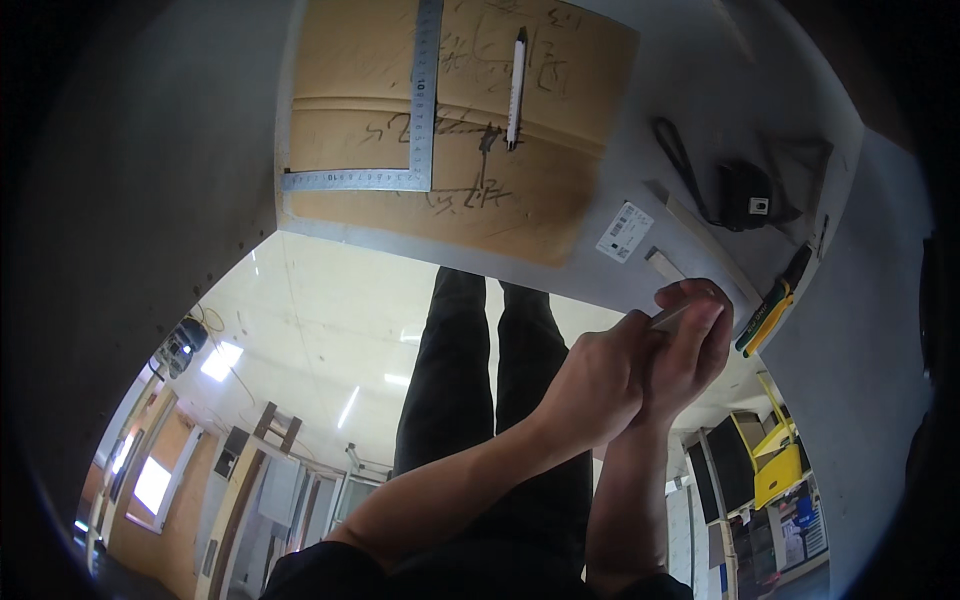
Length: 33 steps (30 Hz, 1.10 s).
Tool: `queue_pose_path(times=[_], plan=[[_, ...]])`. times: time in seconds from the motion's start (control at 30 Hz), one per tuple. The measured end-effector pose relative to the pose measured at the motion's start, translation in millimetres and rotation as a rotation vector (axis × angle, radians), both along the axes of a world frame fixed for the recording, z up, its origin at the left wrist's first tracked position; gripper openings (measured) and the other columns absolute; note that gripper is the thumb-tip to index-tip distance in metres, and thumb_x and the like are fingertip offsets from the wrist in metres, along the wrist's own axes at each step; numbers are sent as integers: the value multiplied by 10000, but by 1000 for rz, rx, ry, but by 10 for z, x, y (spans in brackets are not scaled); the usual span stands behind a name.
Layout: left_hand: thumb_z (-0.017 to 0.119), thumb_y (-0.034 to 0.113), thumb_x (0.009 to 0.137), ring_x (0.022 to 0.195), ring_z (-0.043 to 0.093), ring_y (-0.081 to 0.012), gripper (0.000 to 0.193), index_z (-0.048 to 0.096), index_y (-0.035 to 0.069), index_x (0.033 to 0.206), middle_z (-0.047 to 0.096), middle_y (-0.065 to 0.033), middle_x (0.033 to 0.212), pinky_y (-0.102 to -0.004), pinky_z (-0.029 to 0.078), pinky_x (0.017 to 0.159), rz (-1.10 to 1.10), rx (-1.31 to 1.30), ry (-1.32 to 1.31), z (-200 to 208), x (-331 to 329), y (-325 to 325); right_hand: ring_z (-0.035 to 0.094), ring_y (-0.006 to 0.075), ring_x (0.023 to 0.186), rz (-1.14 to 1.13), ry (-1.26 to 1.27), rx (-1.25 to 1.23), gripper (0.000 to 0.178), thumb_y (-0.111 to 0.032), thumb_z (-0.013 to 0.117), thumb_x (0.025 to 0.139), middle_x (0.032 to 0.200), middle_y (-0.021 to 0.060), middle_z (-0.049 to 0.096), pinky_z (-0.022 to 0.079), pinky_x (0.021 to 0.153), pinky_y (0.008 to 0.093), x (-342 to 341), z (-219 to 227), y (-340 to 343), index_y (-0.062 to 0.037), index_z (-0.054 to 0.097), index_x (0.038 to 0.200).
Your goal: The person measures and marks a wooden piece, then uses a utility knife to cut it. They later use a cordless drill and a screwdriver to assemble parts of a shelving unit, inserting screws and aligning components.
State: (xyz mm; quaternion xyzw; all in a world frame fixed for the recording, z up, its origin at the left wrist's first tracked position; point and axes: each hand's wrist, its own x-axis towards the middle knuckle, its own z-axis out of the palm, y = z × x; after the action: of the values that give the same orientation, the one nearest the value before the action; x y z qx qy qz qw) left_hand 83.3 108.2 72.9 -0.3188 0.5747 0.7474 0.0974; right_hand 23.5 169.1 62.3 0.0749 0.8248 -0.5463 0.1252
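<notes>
Where the left hand (590, 385) folds against the right hand (700, 350), much is hidden: its fingers are curled, its palm is turned from view, and I cannot tell whether it grips anything itself. The right hand is closed, thumb and fingers, on a pale piece (670, 318), which lies between the two hands at the table's near edge; most of it is covered. Just above the fingers a short strip (662, 263) shows, perhaps part of the same thing, though its lower end is out of sight. Dim light blurs the black case (745, 195) with its looped strap, and the ruler (423, 100) is cut off at the top edge.

At lower right, a rack (822, 520) holds white and blue items too small to make out; a yellow thing (778, 475) stands beside it.

The grey table (690, 80) bears a sheet of cardboard (345, 135) with dark handwritten marks. The L-shaped ruler and a white pen (516, 95) lie on it, well apart from the hands. To its right are a white label (625, 232), a slim bar (712, 237) and yellow-and-green pliers (768, 315). Below, dark-trousered legs (445, 350) cross a pale floor (340, 310), with frames (235, 510) standing at lower left.
</notes>
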Motion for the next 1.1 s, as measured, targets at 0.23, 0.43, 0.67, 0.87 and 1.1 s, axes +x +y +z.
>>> queue_pose_path(times=[0.23,0.43,0.67,0.87,1.1], plan=[[537,43,886,710,640,-293,180,591,-17,1047,568,-150,837,-370,516,604,-136,-343,76,-297,135,36,571,91,779,-78,-532,-189,350,-374,540,994,874,31,630,434,700,224,-80,-110,-37,-42,629,1062],[419,142,1011,713,621,-243,218,545,-36,1011,624,-161,820,-353,475,656,182,-64,5,-459,1,-37,606,152,851,234,-419,50,302,-267,552,970,928,85,665,477,770,285,-43,-206,11,7,631,1069],[549,70,913,821,643,-357,150,570,-14,1036,620,-206,892,-439,514,668,-69,-569,-37,-568,-200,-317,639,158,757,210,-367,39,297,-222,558,956,878,122,686,497,696,293,-257,-424,-71,44,631,1067],[602,-30,865,810,671,-315,229,629,-18,1092,661,-183,959,-369,533,705,80,-668,152,-742,-278,-244,698,206,760,294,-108,288,243,-176,625,930,878,138,708,535,679,305,-288,-457,-44,12,640,1083],[638,-37,816,827,668,-328,256,638,-22,1072,656,-180,957,-370,534,697,35,-767,107,-748,-251,-232,684,180,841,407,-82,316,296,-141,633,911,943,115,711,518,761,301,-312,-507,7,-20,630,1181]])
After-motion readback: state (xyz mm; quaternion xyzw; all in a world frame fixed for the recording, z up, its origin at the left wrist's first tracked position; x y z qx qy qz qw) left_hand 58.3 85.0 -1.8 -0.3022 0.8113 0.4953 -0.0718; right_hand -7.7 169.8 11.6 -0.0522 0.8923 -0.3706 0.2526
